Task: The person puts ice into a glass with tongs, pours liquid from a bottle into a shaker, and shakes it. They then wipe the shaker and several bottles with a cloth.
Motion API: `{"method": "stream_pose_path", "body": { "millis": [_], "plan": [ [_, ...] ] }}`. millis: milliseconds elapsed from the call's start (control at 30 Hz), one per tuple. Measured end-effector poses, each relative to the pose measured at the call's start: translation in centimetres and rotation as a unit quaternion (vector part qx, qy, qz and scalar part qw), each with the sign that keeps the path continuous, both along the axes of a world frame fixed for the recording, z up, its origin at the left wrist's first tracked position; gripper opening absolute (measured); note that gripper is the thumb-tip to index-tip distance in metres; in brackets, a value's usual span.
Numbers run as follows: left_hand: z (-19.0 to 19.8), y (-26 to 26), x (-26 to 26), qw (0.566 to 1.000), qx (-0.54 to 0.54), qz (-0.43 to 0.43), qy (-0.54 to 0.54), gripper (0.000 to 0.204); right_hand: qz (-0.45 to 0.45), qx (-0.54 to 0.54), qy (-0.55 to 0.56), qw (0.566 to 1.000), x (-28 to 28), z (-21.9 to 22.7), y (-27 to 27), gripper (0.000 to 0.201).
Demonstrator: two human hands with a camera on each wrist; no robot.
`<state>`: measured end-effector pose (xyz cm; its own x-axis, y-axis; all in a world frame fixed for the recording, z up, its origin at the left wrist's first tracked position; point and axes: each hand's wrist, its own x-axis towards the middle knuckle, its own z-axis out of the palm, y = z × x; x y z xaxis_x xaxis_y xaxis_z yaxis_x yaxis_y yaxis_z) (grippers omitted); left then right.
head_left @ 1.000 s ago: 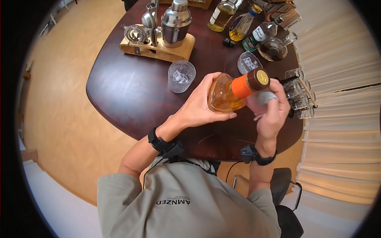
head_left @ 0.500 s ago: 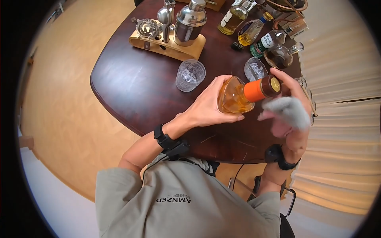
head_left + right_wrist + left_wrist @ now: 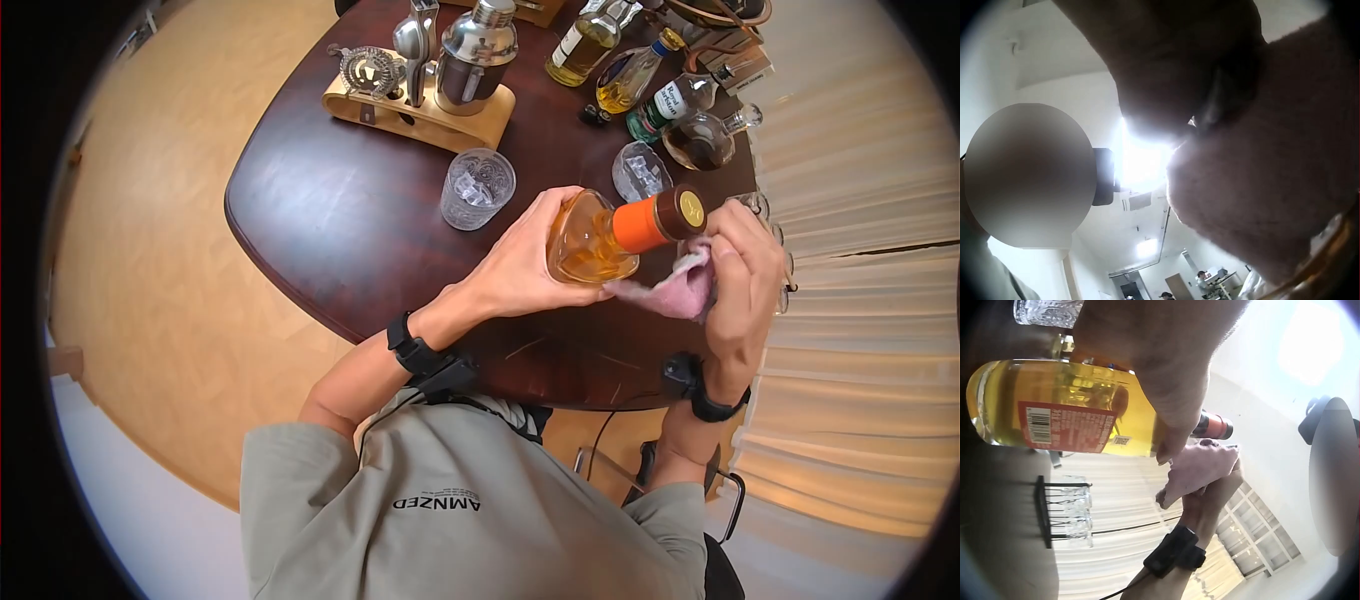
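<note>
An amber bottle (image 3: 590,240) with an orange neck and brown cap is gripped round its body by the left hand (image 3: 520,255), tilted with its cap toward the right. The left wrist view shows the bottle's red label (image 3: 1066,427) with a barcode. Beside the cap, the right hand (image 3: 742,290) pinches a pink and white cloth (image 3: 682,290), which hangs below the bottle's neck. In the right wrist view the cloth (image 3: 1266,169) fills much of the picture, dark against the light.
A glass with ice (image 3: 478,190) and a glass bowl with ice (image 3: 641,172) stand beyond the hands. Behind are a wooden stand (image 3: 420,122) with bar tools, a metal shaker (image 3: 474,60) and several bottles. A rack of glasses (image 3: 1066,511) is at the right.
The right hand moved right with the cloth, then turned, so the cloth's pink side now shows near the bottle's neck. The left hand still grips the bottle; the whole head view has shifted slightly.
</note>
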<state>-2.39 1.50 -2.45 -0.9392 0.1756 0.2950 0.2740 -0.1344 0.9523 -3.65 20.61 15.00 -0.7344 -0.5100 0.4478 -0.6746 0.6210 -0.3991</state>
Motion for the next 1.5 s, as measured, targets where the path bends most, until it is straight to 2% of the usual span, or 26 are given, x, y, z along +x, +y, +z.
{"method": "stream_pose_path", "body": {
  "millis": [33, 67, 167, 267, 433, 533, 700, 833, 900, 1033, 1100, 1200, 1333, 1433, 1500],
  "plan": [
    [0.2, -0.1, 0.0, 1.0, 0.001, 0.0, 0.001, 0.101, -0.012, -0.006, 0.03, 0.999, 0.1, -0.3, -0.4, 0.038],
    [0.1, -0.1, 0.1, 1.0, 0.001, 0.0, 0.0, 0.101, -0.012, -0.006, 0.029, 0.999, 0.3, -0.4, -0.6, 0.038],
    [0.0, 0.0, 0.0, 1.0, -0.001, 0.001, 0.009, 0.101, -0.061, 0.044, 0.121, 0.99, 0.5, -0.1, -2.0, 0.06],
    [0.2, 0.0, 0.1, 0.999, 0.025, -0.01, -0.017, 0.1, -0.082, 0.093, 0.186, 0.975, 0.1, 0.1, -3.0, 0.054],
    [0.4, -0.2, 0.1, 1.0, 0.001, -0.005, -0.004, 0.098, -0.083, 0.102, 0.194, 0.972, -0.4, 0.4, -3.1, 0.047],
    [0.3, -0.2, 0.0, 1.0, -0.011, -0.004, 0.008, 0.098, -0.055, 0.131, 0.175, 0.974, -0.7, 1.2, -2.8, 0.042],
    [0.0, -0.2, -0.1, 1.0, -0.015, -0.002, 0.014, 0.098, 0.045, 0.184, 0.132, 0.973, -1.2, 2.4, -1.8, 0.037],
    [0.8, -0.6, 0.2, 0.998, -0.055, -0.005, 0.013, 0.098, 0.049, 0.189, 0.109, 0.975, -0.9, 2.9, -1.8, 0.037],
    [0.3, -0.3, 0.0, 0.999, -0.039, -0.001, 0.016, 0.098, 0.071, 0.203, 0.114, 0.97, -1.0, 3.2, -1.8, 0.037],
    [0.1, -0.3, 0.0, 0.999, -0.034, 0.009, 0.023, 0.099, 0.051, 0.15, 0.083, 0.984, -0.8, 3.2, -1.7, 0.038],
    [0.1, -0.2, 0.0, 0.999, -0.032, 0.011, 0.027, 0.099, 0.004, 0.132, 0.14, 0.981, -0.7, 3.3, -1.7, 0.043],
    [0.1, -0.2, 0.0, 0.999, -0.032, 0.01, 0.024, 0.1, -0.021, 0.157, 0.146, 0.976, 0.0, 3.7, -2.7, 0.05],
    [0.1, -0.1, 0.1, 0.999, -0.027, 0.008, 0.022, 0.1, -0.049, 0.189, 0.159, 0.968, -0.2, 3.5, -3.1, 0.049],
    [-0.3, 0.0, 0.0, 0.999, -0.023, 0.007, 0.023, 0.099, -0.009, 0.205, 0.138, 0.969, -0.5, 4.3, -2.7, 0.043],
    [0.0, -0.1, 0.0, 0.999, -0.032, 0.011, 0.026, 0.099, 0.053, 0.204, 0.11, 0.971, -0.6, 4.7, -2.3, 0.036]
  ]
}}
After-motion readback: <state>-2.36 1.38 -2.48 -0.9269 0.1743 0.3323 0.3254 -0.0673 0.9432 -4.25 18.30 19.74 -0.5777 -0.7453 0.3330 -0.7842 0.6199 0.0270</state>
